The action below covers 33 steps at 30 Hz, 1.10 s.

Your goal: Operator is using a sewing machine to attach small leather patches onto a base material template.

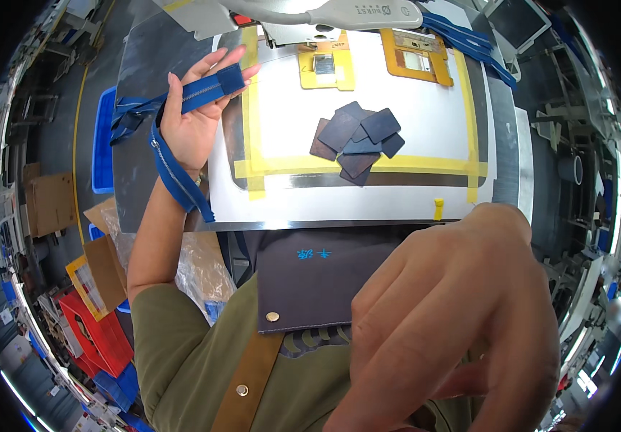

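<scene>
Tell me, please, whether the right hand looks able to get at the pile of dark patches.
Likely yes: the dark patches lie uncovered on the white sheet, and nothing seems to block the right hand.

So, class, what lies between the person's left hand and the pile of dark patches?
In the head view, a dark grey strip, then yellow tape and white surface lie between the left hand and the dark patches.

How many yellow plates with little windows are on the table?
2. One yellow plate shows just below the machine in the picture; the other yellow plate lies to its right. The machine may hide more.
</scene>
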### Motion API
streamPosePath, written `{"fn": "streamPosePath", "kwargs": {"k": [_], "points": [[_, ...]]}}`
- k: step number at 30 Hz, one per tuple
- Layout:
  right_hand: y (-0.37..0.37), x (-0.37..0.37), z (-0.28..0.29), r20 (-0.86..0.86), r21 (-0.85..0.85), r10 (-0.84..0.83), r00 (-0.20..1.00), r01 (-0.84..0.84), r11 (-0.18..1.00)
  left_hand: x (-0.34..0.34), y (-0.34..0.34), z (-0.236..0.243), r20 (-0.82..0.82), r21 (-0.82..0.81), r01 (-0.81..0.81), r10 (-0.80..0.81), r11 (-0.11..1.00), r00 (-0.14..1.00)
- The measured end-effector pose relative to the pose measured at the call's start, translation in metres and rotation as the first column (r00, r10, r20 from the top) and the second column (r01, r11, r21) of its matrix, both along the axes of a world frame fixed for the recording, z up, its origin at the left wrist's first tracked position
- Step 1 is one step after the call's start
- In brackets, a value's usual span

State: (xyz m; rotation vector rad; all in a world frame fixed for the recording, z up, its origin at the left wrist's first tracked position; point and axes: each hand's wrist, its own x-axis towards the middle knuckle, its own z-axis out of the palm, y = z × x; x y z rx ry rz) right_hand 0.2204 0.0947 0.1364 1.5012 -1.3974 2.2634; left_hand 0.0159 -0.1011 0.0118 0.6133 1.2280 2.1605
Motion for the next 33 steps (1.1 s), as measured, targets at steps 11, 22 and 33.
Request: {"fn": "streamPosePath", "kwargs": {"k": [11,22,33], "points": [[0.017,0.020,-0.017,0.070,0.048,-0.122,0.990,0.119,0.992,-0.147,-0.104,-0.030,-0.433,-0.139,-0.795,0.686,0.590,0.584],[0.118,0.019,-0.097,-0.571,0.722,-0.633,0.523,0.687,-0.085,-0.188,-0.151,-0.033,-0.775,0.156,-0.985,0.627,0.070,-0.078],[0.128,0.002,-0.111,-0.565,0.726,-0.669,0.483,0.676,-0.125,0.000,0.021,0.020,-0.982,-0.158,-0.493,-0.085,0.855,0.167]]}}
